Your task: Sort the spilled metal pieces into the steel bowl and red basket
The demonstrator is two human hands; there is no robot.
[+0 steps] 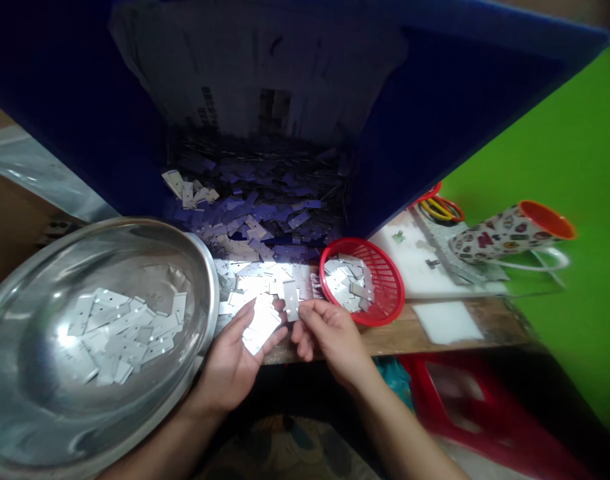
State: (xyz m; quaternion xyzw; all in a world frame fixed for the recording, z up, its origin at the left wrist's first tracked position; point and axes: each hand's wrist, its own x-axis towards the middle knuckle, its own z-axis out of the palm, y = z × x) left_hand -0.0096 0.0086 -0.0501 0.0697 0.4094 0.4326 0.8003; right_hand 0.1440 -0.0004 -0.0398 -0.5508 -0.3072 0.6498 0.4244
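Several flat metal plates (261, 325) lie in my left hand (233, 363), which is cupped palm up with its fingers curled around them; light glares off their surface. Between thumb and forefinger my right hand (329, 337) pinches a single small metal plate (291, 301) with holes in it, held upright just right of my left hand. Loose metal plates (249, 270) are spread on the bench in front of both hands. A red plastic basket (392, 293) beside my right hand holds more of them. Left of my left hand, a large steel bowl (149, 413) has a pile of plates inside.
A blue bin (435, 100) opens toward me, a heap of plates inside and cardboard (309, 67) at its back. On the right are a patterned mug (505, 233), coloured bands (439, 210) and a white pad (447, 322). A red stool (435, 393) stands below the bench.
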